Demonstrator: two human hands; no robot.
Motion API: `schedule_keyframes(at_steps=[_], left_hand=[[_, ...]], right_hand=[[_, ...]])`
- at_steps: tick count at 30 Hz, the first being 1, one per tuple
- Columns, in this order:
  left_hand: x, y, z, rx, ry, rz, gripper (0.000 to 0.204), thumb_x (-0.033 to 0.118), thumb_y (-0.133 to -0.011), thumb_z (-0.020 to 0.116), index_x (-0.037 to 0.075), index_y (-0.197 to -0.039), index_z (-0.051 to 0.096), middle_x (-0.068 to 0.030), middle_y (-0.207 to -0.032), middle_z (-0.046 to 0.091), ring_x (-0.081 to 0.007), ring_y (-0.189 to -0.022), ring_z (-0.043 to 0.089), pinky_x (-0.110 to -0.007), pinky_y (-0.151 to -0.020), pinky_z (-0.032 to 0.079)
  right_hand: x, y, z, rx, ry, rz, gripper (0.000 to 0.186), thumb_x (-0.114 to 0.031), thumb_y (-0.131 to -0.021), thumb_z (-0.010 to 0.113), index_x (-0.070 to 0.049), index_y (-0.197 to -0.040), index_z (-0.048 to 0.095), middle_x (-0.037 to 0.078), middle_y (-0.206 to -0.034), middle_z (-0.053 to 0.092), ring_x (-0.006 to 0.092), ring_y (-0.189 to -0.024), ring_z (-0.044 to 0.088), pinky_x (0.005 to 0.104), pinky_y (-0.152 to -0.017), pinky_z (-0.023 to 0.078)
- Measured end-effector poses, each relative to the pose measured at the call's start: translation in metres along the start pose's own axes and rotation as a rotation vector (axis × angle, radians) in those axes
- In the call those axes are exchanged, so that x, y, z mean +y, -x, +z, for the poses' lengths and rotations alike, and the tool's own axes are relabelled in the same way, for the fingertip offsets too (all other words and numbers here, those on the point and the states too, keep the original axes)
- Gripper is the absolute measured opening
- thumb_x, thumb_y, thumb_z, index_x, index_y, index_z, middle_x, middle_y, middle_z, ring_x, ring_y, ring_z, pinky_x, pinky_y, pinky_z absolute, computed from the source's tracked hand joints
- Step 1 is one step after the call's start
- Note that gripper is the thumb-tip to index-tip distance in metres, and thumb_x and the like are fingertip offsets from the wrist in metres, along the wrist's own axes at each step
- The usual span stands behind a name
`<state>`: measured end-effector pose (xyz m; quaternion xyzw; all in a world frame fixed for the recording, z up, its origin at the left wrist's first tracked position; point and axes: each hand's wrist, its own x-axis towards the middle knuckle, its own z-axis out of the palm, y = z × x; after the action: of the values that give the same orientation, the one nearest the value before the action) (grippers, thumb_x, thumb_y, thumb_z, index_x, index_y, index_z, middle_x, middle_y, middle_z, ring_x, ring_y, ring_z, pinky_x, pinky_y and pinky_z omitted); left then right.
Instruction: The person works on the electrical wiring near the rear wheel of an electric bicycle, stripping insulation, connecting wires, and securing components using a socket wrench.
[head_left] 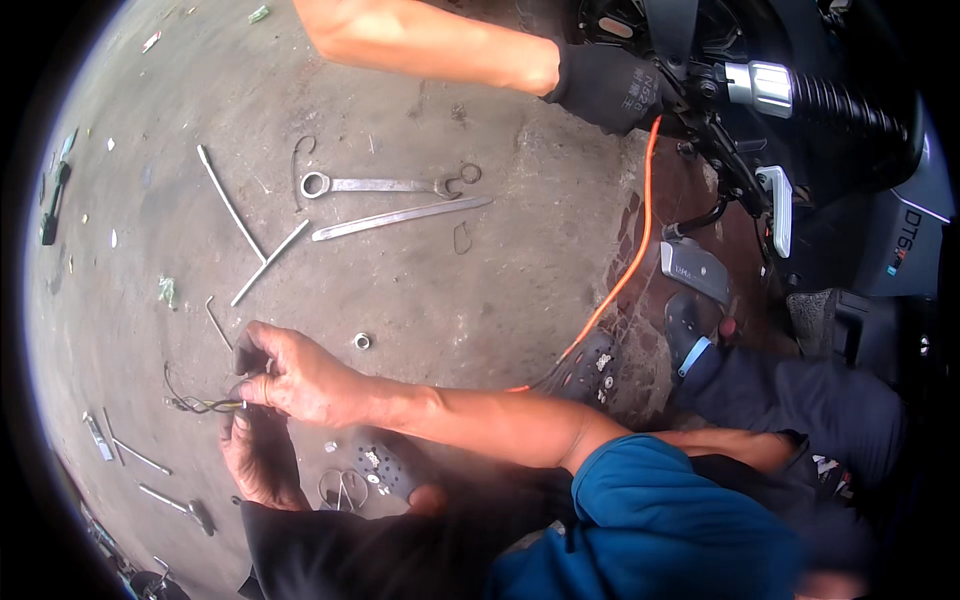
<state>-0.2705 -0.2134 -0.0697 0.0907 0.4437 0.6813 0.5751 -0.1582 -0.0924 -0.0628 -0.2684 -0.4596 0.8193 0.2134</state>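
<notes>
My right hand (pixel 300 378), bare and reaching in from the lower right below a blue sleeve, pinches a thin bundle of twisted dark and yellowish wires (pixel 207 405). The loose ends stick out to the left. Just below it, my left hand (pixel 262 462) has its fingertips on the same wires; dark cloth covers its wrist, and part of its grip is hidden. Close by on the floor lie a bent hex key (pixel 217 325) and a small metal socket or nut (pixel 362 341). An orange cable (pixel 640 240) runs from the motorcycle down toward my forearm.
A co-worker's black-gloved hand (pixel 612 90) is at the motorcycle (pixel 765 130), upper right. Floor tools include a combination wrench (pixel 385 186), a flat metal bar (pixel 400 218), a T-handle wrench (pixel 235 215) and a hammer-shaped tool (pixel 180 508). Clog-type shoes (pixel 592 368) stand near my forearm.
</notes>
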Motion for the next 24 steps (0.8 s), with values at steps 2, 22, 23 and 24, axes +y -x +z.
schedule_keyframes(at_steps=[2,22,23,24], left_hand=[[-0.007,-0.004,0.004,0.055,-0.034,0.024,0.049,0.025,-0.086,0.069,0.000,-0.124,0.053,-0.0086,-0.121,0.058,-0.0209,-0.109,0.058,-0.035,-0.098,0.042],[0.021,0.009,0.003,0.269,-0.358,0.425,0.029,0.022,-0.083,0.070,0.001,-0.099,0.059,-0.0110,-0.090,0.058,-0.0194,-0.073,0.057,-0.030,-0.067,0.044],[0.027,0.011,0.001,0.267,-0.359,0.426,0.029,0.022,-0.083,0.070,0.001,-0.099,0.059,-0.0110,-0.090,0.058,-0.0194,-0.073,0.057,-0.030,-0.067,0.044],[0.038,0.013,-0.002,0.227,-0.305,0.466,0.026,0.019,-0.086,0.067,0.001,-0.101,0.059,-0.0103,-0.092,0.060,-0.0187,-0.075,0.057,-0.029,-0.066,0.045]], right_hand=[[0.002,0.000,-0.003,0.036,0.109,-0.088,0.024,-0.011,-0.083,0.065,0.001,-0.099,0.051,0.009,-0.089,0.056,0.0178,-0.086,0.054,0.0338,-0.078,0.045],[-0.035,0.036,-0.022,-0.180,0.714,-0.236,0.020,-0.012,-0.077,0.058,0.004,-0.089,0.053,0.022,-0.080,0.058,0.0408,-0.080,0.061,0.0469,-0.066,0.047],[-0.038,0.041,-0.024,-0.176,0.779,-0.230,0.020,-0.012,-0.076,0.058,0.004,-0.087,0.053,0.025,-0.078,0.059,0.0419,-0.079,0.061,0.0486,-0.065,0.048],[-0.041,0.047,-0.027,-0.171,0.777,-0.233,0.020,-0.012,-0.076,0.058,0.004,-0.087,0.053,0.025,-0.078,0.059,0.0419,-0.079,0.061,0.0486,-0.065,0.048]])
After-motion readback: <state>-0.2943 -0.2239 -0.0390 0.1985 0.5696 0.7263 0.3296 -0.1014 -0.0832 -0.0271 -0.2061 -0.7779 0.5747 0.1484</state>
